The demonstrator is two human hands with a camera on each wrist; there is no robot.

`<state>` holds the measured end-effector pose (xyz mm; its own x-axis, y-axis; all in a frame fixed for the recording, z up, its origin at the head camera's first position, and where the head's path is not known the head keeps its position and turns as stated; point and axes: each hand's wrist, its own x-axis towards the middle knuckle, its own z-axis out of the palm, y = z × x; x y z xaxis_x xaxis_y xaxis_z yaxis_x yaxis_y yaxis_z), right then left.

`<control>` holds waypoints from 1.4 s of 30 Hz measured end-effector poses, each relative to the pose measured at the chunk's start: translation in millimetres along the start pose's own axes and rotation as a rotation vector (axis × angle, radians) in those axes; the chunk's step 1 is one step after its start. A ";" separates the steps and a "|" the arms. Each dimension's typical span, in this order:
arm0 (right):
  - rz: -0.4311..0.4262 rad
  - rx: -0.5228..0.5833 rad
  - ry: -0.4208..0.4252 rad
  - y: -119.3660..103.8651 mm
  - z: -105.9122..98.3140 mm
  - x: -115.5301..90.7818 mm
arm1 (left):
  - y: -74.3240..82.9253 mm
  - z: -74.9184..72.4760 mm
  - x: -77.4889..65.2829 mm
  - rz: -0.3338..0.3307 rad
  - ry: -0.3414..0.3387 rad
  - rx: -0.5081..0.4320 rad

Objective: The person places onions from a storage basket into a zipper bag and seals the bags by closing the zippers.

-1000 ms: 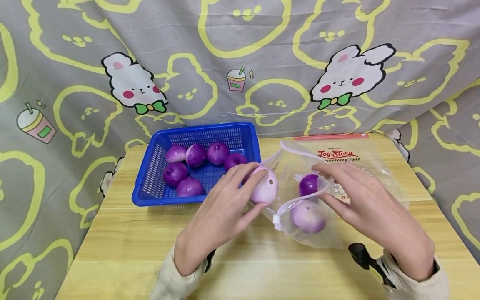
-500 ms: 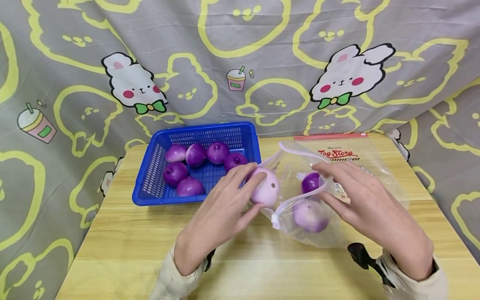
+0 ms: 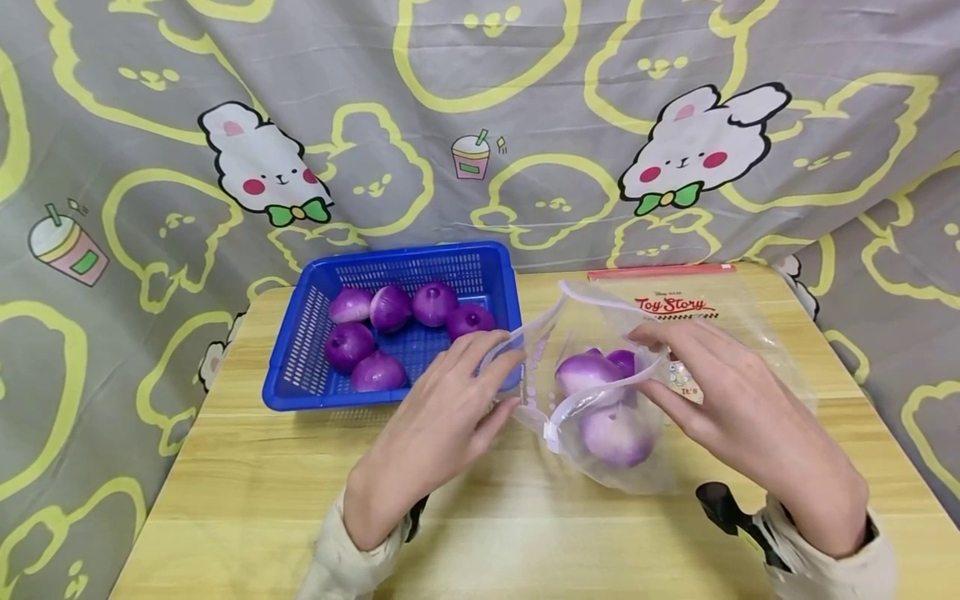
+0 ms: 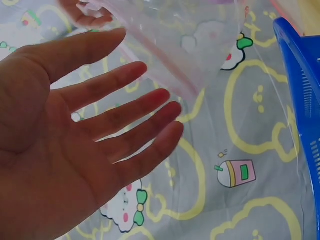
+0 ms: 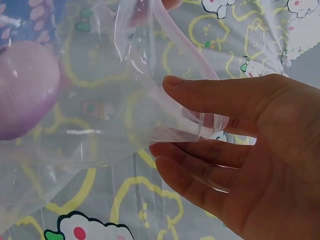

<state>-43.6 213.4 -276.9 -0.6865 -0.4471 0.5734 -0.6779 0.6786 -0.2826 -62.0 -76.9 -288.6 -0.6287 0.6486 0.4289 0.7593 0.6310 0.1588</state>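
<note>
A clear zip bag (image 3: 648, 473) with a pale pink rim and a white slider (image 3: 552, 436) stands with its mouth open toward the left. Inside sit a light purple onion (image 3: 585, 373), a darker onion (image 3: 622, 362) behind it and another onion (image 3: 617, 435) low at the front. My right hand (image 3: 735, 408) pinches the bag's rim between thumb and fingers, as the right wrist view shows. At the left side of the mouth is my left hand (image 3: 438, 412); its fingers (image 4: 150, 112) are spread and hold nothing.
A blue plastic basket (image 3: 279, 367) with several purple onions (image 3: 351, 347) stands left of the bag. A flat clear bag with a red zip strip (image 3: 660, 272) and Toy Story print lies behind at right. A patterned curtain (image 3: 525, 83) hangs at the table's (image 3: 247, 517) back edge.
The light purple onion has left my left hand and now lies in the bag beside the darker onion. My right hand keeps its grip on the rim, nearly unmoved.
</note>
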 end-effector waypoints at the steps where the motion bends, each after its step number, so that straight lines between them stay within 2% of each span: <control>1: 0.003 0.000 -0.002 0.4 0.0 0.0 | -0.2 -1.1 0.1 0.005 0.018 -0.011; 6: 0.000 -0.003 0.003 1.0 0.0 0.1 | -0.4 -6.8 -0.2 0.027 0.091 -0.042; 14: -0.009 -0.004 0.005 3.7 -0.1 0.2 | -0.6 -16.4 0.3 0.041 0.126 -0.061; 23: 0.026 -0.014 -0.030 4.6 -1.7 -2.1 | -3.4 -20.0 -2.7 0.001 0.150 -0.106; 27: 0.035 -0.021 -0.037 7.2 -3.0 -2.5 | -6.2 -17.8 -6.0 -0.059 0.146 -0.117; 32: 0.047 -0.024 -0.054 11.3 -2.9 2.4 | -19.8 -14.7 -17.9 -0.154 0.119 -0.078; 37: 0.079 -0.028 -0.052 12.3 -4.2 0.4 | -36.0 -8.3 -29.3 -0.184 0.094 -0.024; 40: 0.084 -0.032 -0.048 12.7 -3.9 -0.8 | -49.7 -6.0 -35.5 -0.211 0.090 -0.020; 42: 0.082 -0.032 -0.046 12.6 -2.8 -0.8 | -61.9 -5.7 -39.5 -0.258 0.085 -0.019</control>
<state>-50.9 223.9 -278.8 -0.7511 -0.4154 0.5131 -0.6109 0.7321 -0.3014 -83.2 -144.1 -310.3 -0.7862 0.4289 0.4448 0.5791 0.7625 0.2885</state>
